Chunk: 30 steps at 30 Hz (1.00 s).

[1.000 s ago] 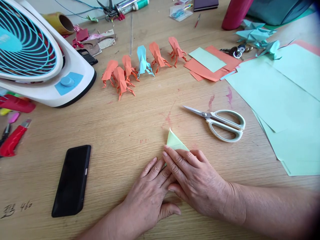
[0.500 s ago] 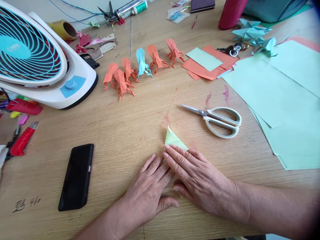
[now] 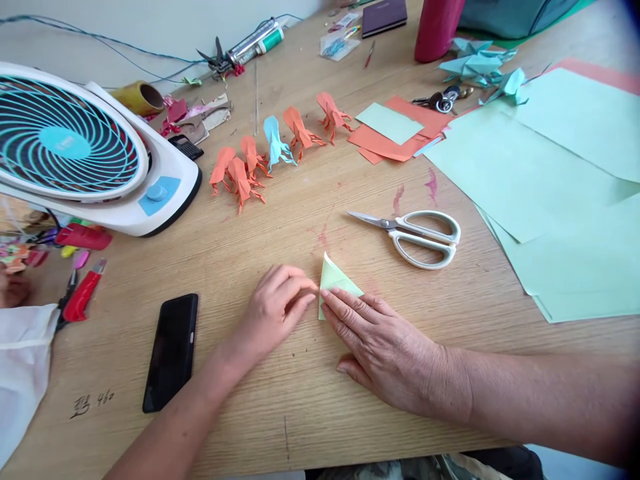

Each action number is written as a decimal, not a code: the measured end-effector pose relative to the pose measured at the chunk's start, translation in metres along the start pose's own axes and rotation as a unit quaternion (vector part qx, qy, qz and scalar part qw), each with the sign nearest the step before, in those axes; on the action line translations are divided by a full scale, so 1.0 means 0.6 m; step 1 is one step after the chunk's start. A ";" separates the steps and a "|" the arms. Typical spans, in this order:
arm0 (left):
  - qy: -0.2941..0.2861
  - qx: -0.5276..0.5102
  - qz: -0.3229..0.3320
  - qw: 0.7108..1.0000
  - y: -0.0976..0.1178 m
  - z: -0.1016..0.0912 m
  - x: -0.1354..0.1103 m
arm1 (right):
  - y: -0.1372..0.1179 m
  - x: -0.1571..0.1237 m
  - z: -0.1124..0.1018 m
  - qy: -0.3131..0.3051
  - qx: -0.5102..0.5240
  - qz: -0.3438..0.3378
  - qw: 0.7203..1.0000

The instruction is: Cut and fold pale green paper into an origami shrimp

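Fingers (image 3: pixel 347 308) on paper (image 3: pixel 334 275), scissors (image 3: pixel 395 227) beyond

Our left hand (image 3: pixel 280 303) and right hand (image 3: pixel 375 337) are bare, our forearms (image 3: pixel 530 390) too; the right shows short nails. Nearer us than the right hand, we wear mottled grey-green cloth (image 3: pixel 395 471) beside darker fabric (image 3: pixel 517 461).

It looks like a small paper-craft workspace, though whether in a home or a workshop cannot be told. The wood-grain bench (image 3: pixel 250 413) has folded paper creatures (image 3: pixel 273 135) standing in its far half, scissors (image 3: pixel 397 227) near its middle and green sheets (image 3: pixel 565 200) spread toward its right edge. Pliers (image 3: pixel 219 61) lie by the wall (image 3: pixel 150 27), and a household fan (image 3: pixel 65 143) stands on the left.
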<state>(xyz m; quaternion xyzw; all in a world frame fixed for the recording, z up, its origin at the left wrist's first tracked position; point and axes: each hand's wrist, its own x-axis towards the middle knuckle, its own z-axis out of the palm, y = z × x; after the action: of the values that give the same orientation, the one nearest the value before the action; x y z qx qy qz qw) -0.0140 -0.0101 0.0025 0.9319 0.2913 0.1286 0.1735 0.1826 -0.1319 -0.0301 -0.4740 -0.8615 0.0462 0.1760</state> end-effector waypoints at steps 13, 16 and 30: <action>-0.212 -0.030 -0.037 0.976 -0.023 -0.043 0.120 | 0.001 0.000 0.002 -0.013 0.017 0.005 1.000; -0.236 -0.037 -0.044 0.970 -0.027 -0.044 0.134 | 0.000 0.000 0.002 -0.019 0.023 0.010 1.000; -0.195 0.005 -0.021 0.981 -0.036 -0.044 0.142 | -0.003 -0.002 0.001 -0.010 0.023 0.015 1.000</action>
<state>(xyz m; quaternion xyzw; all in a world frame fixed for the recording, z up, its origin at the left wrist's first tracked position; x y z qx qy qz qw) 0.0342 0.0630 0.0298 0.9338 0.2718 -0.0610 0.2248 0.1814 -0.1338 -0.0304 -0.4821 -0.8549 0.0732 0.1774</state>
